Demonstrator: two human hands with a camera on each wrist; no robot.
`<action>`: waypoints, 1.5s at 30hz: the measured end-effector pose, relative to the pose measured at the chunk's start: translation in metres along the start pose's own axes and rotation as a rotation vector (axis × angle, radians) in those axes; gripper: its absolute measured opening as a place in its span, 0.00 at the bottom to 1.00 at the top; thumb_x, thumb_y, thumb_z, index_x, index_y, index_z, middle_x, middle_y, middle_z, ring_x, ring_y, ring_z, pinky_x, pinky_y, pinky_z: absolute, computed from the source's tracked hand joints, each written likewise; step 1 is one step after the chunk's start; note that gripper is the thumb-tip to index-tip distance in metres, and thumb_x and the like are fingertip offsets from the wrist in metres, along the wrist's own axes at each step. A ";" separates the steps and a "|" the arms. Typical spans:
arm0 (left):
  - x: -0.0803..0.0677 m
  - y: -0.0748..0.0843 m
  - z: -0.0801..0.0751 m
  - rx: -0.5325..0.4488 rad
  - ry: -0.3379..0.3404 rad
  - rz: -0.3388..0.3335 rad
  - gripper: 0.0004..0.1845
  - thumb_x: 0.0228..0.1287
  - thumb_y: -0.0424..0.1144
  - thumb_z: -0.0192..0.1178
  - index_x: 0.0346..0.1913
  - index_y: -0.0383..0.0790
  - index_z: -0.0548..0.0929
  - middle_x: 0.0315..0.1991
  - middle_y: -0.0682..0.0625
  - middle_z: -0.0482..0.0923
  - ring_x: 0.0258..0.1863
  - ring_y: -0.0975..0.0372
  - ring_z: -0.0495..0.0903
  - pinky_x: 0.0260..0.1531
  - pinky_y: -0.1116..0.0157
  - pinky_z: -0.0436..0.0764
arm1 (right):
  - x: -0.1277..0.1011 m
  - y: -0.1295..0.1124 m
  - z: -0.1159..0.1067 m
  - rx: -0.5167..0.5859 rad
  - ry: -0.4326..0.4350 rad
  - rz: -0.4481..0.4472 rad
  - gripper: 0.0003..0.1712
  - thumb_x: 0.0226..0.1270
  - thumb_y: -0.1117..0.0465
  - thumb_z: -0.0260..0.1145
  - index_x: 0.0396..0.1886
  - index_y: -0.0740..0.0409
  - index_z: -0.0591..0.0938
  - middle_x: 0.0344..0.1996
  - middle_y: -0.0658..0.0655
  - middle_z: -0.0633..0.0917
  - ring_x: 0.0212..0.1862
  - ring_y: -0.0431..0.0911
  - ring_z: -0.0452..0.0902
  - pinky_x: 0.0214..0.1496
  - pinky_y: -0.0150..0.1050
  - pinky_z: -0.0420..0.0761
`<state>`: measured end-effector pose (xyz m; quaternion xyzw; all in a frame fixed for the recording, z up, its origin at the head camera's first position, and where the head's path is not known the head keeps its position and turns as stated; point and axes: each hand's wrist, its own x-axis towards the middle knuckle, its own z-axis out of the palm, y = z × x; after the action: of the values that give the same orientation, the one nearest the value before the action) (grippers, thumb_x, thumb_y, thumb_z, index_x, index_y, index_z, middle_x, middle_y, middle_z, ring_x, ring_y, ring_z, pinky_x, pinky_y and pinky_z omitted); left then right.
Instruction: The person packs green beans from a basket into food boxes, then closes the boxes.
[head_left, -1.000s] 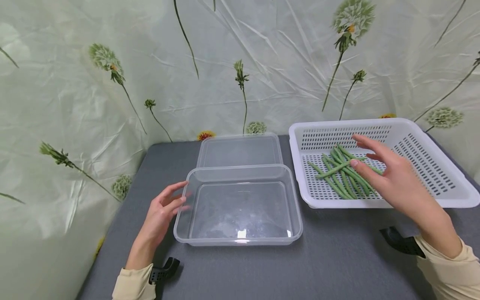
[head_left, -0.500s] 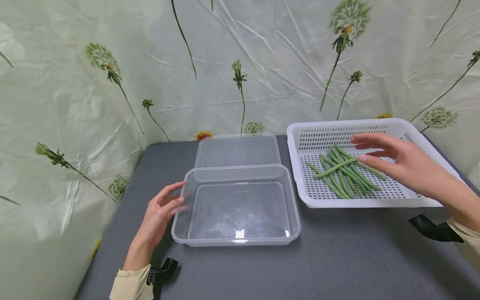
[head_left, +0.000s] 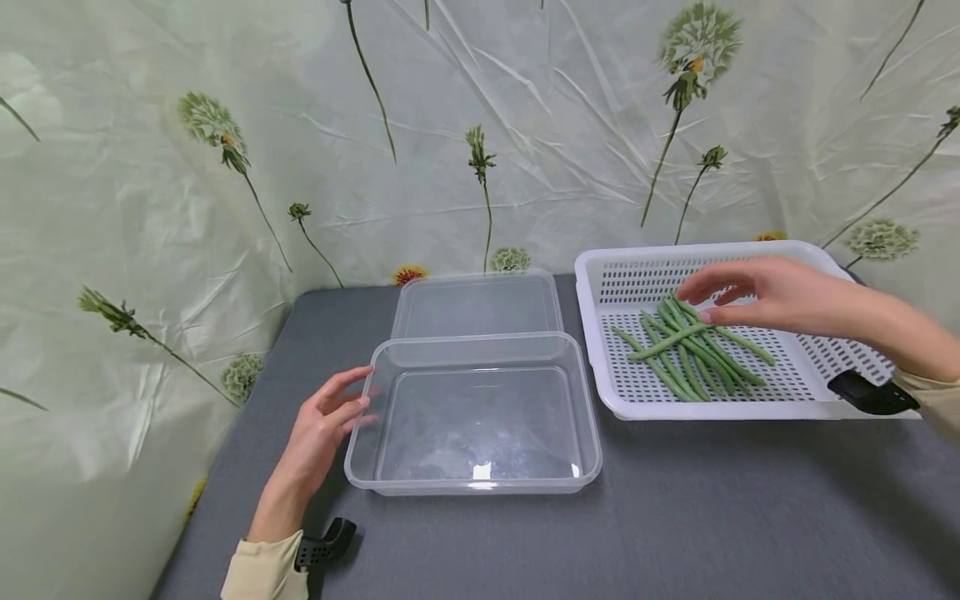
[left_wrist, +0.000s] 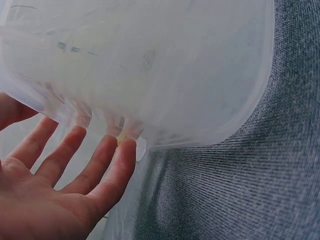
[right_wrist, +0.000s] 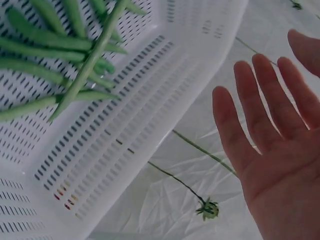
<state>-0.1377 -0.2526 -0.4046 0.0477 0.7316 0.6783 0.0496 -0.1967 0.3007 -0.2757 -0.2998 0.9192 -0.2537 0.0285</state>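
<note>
A clear plastic container (head_left: 480, 425) without a lid on it stands mid-table. My left hand (head_left: 315, 442) rests its fingertips against the container's left wall; in the left wrist view the fingers (left_wrist: 112, 177) are spread along that wall. Several green beans (head_left: 686, 354) lie in a loose pile inside a white slotted basket (head_left: 697, 411) on the right. Over the pile hovers my right hand (head_left: 795, 296), its fingers loosely bent and thumb apart from them. In the right wrist view its palm (right_wrist: 285, 165) shows nothing in it, and one bean (right_wrist: 90, 62) lies across the others.
A flat clear lid (head_left: 477, 304) lies behind the container, partly covered by its back rim. Dark grey cloth covers the table (head_left: 637, 517). Behind stands a pale sheet (head_left: 585, 133) with printed flowers. A black strap (head_left: 870, 392) shows below my right wrist.
My right hand first drew back to the right, then came in again to the left over the beans. The left hand, container and basket have stayed in place.
</note>
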 end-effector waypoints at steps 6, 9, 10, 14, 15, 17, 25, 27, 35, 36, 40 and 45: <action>0.001 0.000 -0.001 0.005 0.007 -0.001 0.25 0.73 0.35 0.57 0.69 0.33 0.67 0.71 0.40 0.61 0.62 0.56 0.74 0.51 0.58 0.80 | 0.020 0.017 0.001 0.031 -0.090 -0.007 0.17 0.66 0.60 0.70 0.54 0.45 0.82 0.48 0.42 0.83 0.49 0.39 0.80 0.49 0.34 0.80; 0.001 0.000 -0.001 0.003 0.003 -0.003 0.25 0.73 0.35 0.57 0.69 0.33 0.67 0.70 0.41 0.62 0.62 0.58 0.74 0.51 0.58 0.80 | 0.026 0.028 0.006 0.042 -0.108 0.005 0.17 0.66 0.59 0.71 0.53 0.47 0.82 0.48 0.43 0.83 0.49 0.41 0.80 0.50 0.36 0.80; 0.000 0.000 -0.001 0.003 0.002 -0.005 0.25 0.73 0.36 0.57 0.69 0.33 0.67 0.70 0.41 0.62 0.62 0.58 0.74 0.51 0.58 0.80 | 0.027 0.031 0.008 0.046 -0.110 0.011 0.16 0.65 0.59 0.71 0.53 0.47 0.82 0.48 0.43 0.83 0.49 0.41 0.80 0.51 0.37 0.80; 0.000 -0.001 0.000 0.001 0.000 -0.003 0.25 0.73 0.36 0.57 0.69 0.33 0.67 0.70 0.42 0.63 0.61 0.59 0.74 0.51 0.58 0.80 | 0.032 0.044 0.017 0.112 -0.129 -0.006 0.17 0.65 0.61 0.71 0.53 0.51 0.82 0.48 0.46 0.83 0.49 0.44 0.80 0.50 0.37 0.81; 0.000 -0.001 0.000 0.002 0.001 -0.002 0.25 0.73 0.36 0.57 0.69 0.33 0.67 0.70 0.42 0.63 0.61 0.59 0.74 0.51 0.58 0.80 | 0.033 0.047 0.019 0.136 -0.137 -0.017 0.17 0.65 0.62 0.71 0.53 0.52 0.82 0.47 0.47 0.83 0.49 0.43 0.80 0.49 0.37 0.81; 0.000 -0.001 0.000 0.003 0.000 0.002 0.25 0.73 0.35 0.57 0.69 0.33 0.67 0.70 0.42 0.63 0.61 0.59 0.74 0.51 0.58 0.80 | 0.035 0.055 0.023 0.187 -0.160 -0.036 0.17 0.65 0.63 0.71 0.53 0.54 0.82 0.47 0.49 0.84 0.48 0.42 0.80 0.48 0.37 0.81; 0.000 -0.002 0.000 0.010 -0.004 0.008 0.25 0.73 0.35 0.57 0.69 0.33 0.67 0.70 0.42 0.63 0.61 0.59 0.74 0.50 0.59 0.81 | 0.038 0.080 0.034 0.287 -0.275 -0.001 0.17 0.64 0.69 0.69 0.53 0.65 0.81 0.48 0.62 0.83 0.49 0.51 0.81 0.49 0.36 0.82; -0.001 -0.002 0.000 0.014 -0.005 0.008 0.25 0.73 0.35 0.57 0.69 0.33 0.67 0.70 0.43 0.62 0.61 0.59 0.74 0.50 0.59 0.81 | 0.039 0.084 0.036 0.284 -0.290 0.011 0.17 0.64 0.68 0.69 0.53 0.65 0.82 0.48 0.61 0.84 0.50 0.52 0.81 0.49 0.35 0.81; -0.002 -0.003 0.000 -0.009 -0.020 0.006 0.25 0.73 0.34 0.56 0.69 0.33 0.66 0.70 0.42 0.62 0.63 0.55 0.73 0.51 0.58 0.80 | 0.045 0.095 0.047 0.351 -0.384 0.039 0.20 0.61 0.70 0.70 0.54 0.69 0.81 0.48 0.63 0.84 0.48 0.52 0.82 0.48 0.35 0.81; -0.001 -0.003 0.000 -0.010 -0.021 0.006 0.25 0.73 0.34 0.56 0.69 0.33 0.66 0.70 0.42 0.62 0.63 0.55 0.73 0.51 0.58 0.80 | 0.046 0.096 0.048 0.361 -0.391 0.052 0.21 0.61 0.70 0.70 0.54 0.70 0.80 0.48 0.63 0.84 0.48 0.51 0.82 0.48 0.35 0.81; -0.002 -0.002 0.001 -0.003 -0.017 0.009 0.25 0.73 0.34 0.56 0.69 0.33 0.67 0.70 0.42 0.62 0.63 0.55 0.73 0.51 0.58 0.80 | 0.048 0.097 0.053 0.342 -0.402 0.068 0.22 0.60 0.69 0.72 0.54 0.70 0.80 0.47 0.61 0.85 0.48 0.50 0.82 0.49 0.36 0.81; -0.002 -0.002 0.000 0.005 -0.010 0.006 0.25 0.73 0.35 0.56 0.69 0.34 0.67 0.70 0.42 0.62 0.62 0.56 0.74 0.51 0.58 0.80 | 0.051 0.099 0.057 0.267 -0.403 0.042 0.21 0.57 0.69 0.73 0.52 0.65 0.83 0.44 0.54 0.86 0.46 0.46 0.81 0.50 0.38 0.80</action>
<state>-0.1359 -0.2528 -0.4061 0.0534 0.7329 0.6764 0.0509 -0.2801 0.3149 -0.3679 -0.3188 0.8594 -0.3071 0.2559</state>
